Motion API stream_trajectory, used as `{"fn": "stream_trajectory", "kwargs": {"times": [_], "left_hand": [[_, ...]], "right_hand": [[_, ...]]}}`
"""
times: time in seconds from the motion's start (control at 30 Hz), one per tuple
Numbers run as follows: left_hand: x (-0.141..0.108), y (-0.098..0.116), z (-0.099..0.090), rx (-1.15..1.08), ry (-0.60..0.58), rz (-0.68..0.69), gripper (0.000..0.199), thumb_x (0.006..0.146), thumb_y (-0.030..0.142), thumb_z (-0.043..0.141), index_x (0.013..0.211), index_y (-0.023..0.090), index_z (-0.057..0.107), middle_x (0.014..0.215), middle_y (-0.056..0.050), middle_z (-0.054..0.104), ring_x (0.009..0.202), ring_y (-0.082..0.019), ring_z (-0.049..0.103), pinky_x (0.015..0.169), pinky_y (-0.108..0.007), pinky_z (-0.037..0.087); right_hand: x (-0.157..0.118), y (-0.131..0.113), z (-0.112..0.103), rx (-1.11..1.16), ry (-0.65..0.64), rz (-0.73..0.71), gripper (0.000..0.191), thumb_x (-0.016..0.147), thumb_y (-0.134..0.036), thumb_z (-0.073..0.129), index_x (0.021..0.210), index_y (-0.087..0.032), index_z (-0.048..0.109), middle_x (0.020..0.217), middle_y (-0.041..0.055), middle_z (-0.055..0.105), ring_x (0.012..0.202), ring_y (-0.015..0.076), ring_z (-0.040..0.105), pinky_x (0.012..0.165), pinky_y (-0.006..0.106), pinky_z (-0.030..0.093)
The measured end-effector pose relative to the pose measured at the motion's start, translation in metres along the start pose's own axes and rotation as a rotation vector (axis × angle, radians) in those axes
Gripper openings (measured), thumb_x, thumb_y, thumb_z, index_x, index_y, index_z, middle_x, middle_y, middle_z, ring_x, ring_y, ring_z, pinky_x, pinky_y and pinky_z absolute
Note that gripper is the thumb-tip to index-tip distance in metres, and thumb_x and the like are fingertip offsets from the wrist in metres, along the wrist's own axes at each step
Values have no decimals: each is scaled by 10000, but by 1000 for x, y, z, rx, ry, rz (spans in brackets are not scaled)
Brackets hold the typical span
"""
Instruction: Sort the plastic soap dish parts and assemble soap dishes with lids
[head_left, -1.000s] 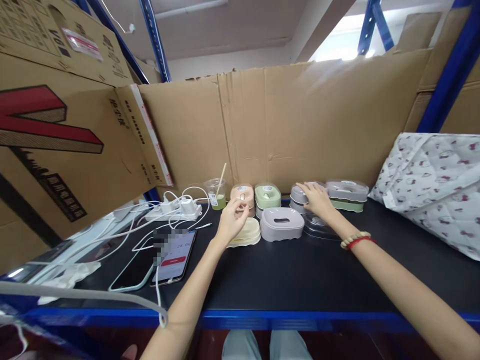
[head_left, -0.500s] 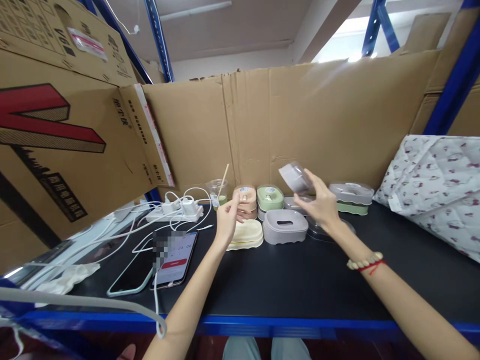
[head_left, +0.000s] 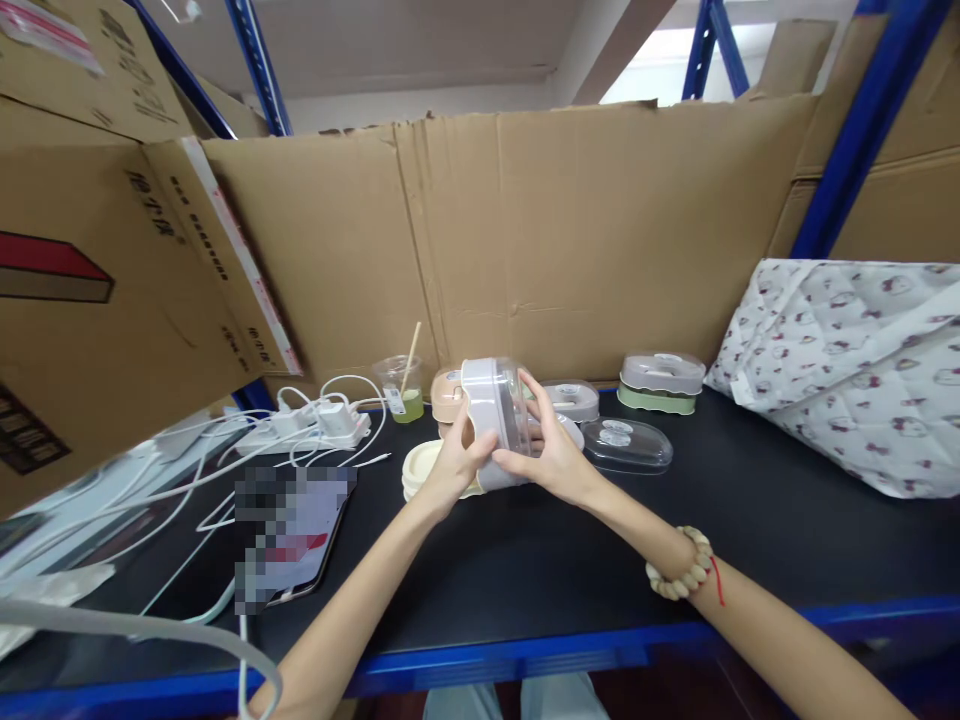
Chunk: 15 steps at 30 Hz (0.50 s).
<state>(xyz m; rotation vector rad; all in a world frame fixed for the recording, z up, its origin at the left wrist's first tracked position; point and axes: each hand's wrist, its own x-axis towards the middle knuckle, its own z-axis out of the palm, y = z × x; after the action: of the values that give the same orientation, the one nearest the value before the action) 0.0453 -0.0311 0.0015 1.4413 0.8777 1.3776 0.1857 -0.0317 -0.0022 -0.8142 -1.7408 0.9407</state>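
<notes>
A grey oval container with a clear cover [head_left: 501, 410] is tilted on its side between my hands, above the dark table. My left hand [head_left: 455, 455] is closed on its grey left side. The fingers of my right hand [head_left: 550, 445] wrap round the clear cover on the right. Cream lids [head_left: 421, 465] lie stacked beneath my left hand. Behind are a peach container [head_left: 448, 392] and a grey one [head_left: 574, 398]; a green one is mostly hidden. A loose clear cover [head_left: 628, 445] lies to the right, in front of stacked grey and green parts [head_left: 661, 382].
On the left are a power strip [head_left: 330, 425] with white cables, a phone [head_left: 315, 535] and a cup [head_left: 401, 390] with a straw. A patterned white bag [head_left: 855, 370] sits at the right. Cardboard [head_left: 600, 230] stands along the back.
My right hand has brought the small clear-covered piece down and left. Both hands now hold a grey container with a clear cover. The camera view has turned to the right.
</notes>
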Motion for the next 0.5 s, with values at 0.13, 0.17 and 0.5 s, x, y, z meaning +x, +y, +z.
{"fn": "stream_trajectory", "kwargs": {"times": [0.13, 0.17, 0.5], "left_hand": [[1, -4, 0, -36, 2, -53, 746, 486, 605, 636, 1029, 100, 557, 1037, -136, 623, 1063, -328, 536, 893, -383, 442], [1, -3, -1, -93, 34, -90, 751, 468, 608, 633, 1021, 106, 551, 1003, -128, 631, 1026, -323, 553, 854, -380, 462], [5, 23, -7, -526, 287, -187, 485, 732, 568, 291, 887, 176, 530, 685, -37, 567, 558, -183, 571, 441, -284, 439]], "right_hand": [[9, -3, -11, 75, 17, 88, 1134, 515, -527, 718, 1418, -215, 106, 1374, 186, 343, 1072, 265, 546, 885, 433, 480], [12, -4, -19, 100, 0, 87, 1122, 532, -551, 691, 1421, -208, 99, 1355, 182, 371, 1097, 267, 534, 904, 436, 469], [3, 13, -161, -719, -247, 280, 1096, 504, -441, 734, 1439, -153, 239, 1461, 133, 256, 1333, 307, 267, 1086, 409, 289]]}}
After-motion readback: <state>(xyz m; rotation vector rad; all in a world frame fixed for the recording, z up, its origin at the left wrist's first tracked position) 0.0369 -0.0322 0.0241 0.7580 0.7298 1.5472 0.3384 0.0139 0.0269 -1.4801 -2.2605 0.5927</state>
